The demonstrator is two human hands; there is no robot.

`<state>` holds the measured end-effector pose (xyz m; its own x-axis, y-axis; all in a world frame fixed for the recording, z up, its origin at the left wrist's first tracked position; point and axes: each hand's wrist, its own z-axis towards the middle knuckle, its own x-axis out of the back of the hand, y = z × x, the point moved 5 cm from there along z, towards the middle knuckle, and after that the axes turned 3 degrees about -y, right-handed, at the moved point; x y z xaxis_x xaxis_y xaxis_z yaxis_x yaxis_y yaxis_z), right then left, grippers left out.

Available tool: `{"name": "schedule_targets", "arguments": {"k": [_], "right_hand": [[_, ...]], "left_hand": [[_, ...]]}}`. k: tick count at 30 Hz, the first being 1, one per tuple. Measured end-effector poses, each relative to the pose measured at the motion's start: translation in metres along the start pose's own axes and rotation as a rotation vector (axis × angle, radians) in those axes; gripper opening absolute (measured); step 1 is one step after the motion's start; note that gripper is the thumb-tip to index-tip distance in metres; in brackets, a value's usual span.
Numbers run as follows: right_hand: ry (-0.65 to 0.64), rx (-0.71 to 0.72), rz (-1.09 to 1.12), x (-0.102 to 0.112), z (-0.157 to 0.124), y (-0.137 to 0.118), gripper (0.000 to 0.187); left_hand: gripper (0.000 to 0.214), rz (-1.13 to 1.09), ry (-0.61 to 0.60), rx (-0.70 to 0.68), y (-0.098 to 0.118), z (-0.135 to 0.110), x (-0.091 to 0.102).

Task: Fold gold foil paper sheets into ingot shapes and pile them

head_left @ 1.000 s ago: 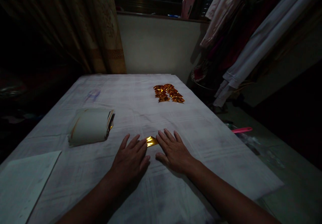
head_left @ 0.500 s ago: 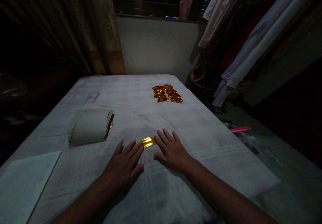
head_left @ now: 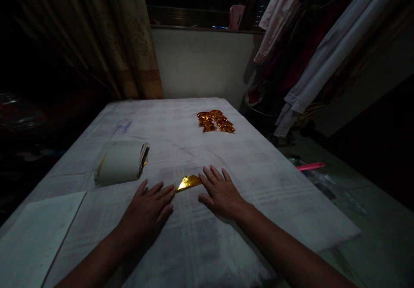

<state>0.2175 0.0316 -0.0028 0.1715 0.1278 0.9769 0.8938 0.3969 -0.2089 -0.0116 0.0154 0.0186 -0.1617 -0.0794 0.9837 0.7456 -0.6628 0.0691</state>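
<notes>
Left hand (head_left: 147,210) has slid outward, baring more of the foil (head_left: 188,183) – apparently smoothing its fold – while the right hand (head_left: 220,193) has stayed put. The foil lies on the tabletop (head_left: 194,245) between the fingertips. Neither grip holds anything: both hands rest flat, palms down. Fingers hide the foil's ends; beyond, shiny folded pieces (head_left: 226,128) blur together in dim light.

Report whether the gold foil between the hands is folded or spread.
Folded, it seems: the gold foil, between left hand and right hand, shows slanted edges and a crease line across it.
</notes>
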Motion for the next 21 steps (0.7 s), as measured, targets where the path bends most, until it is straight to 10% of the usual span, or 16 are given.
{"name": "schedule_targets", "arguments": {"k": [6, 21], "right_hand": [[0.024, -0.006, 0.003, -0.001, 0.000, -0.001, 0.065], [0.114, -0.020, 0.034, 0.003, -0.004, -0.001, 0.058]], "left_hand": [[0.020, -0.085, 0.125, 0.106, 0.020, 0.029, 0.019], [0.015, -0.003, 0.098, 0.020, 0.024, 0.063, -0.003]]}}
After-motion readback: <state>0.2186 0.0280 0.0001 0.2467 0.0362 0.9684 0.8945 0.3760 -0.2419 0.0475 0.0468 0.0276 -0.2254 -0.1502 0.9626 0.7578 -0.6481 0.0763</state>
